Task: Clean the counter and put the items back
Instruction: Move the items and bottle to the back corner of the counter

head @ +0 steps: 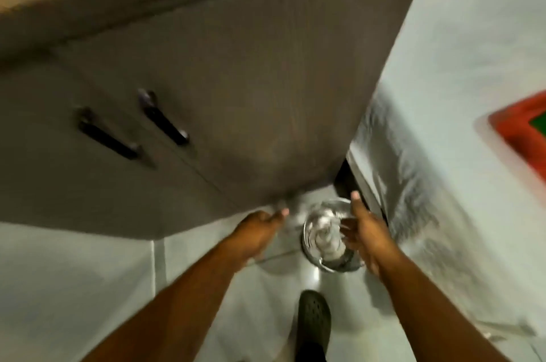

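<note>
The view is blurred by motion. A shiny steel bowl [313, 246] with crumpled white paper or cloth [326, 239] inside hangs low over the pale floor. My right hand [365, 231] grips its right rim, thumb inside and forefinger stretched upward. My left hand [260, 228] reaches to the bottom corner of a brown cabinet door [251, 101], fingertips curled on its edge. Whether something small is also in those fingers is too blurred to tell.
Two black bar handles [164, 117] [107, 137] sit on the cabinet fronts at the left. A dark gap [344, 181] shows beside the door's corner. A pale marbled surface [443, 154] runs along the right with a red-edged object [523, 131]. My black clog [314, 317] is on the floor below.
</note>
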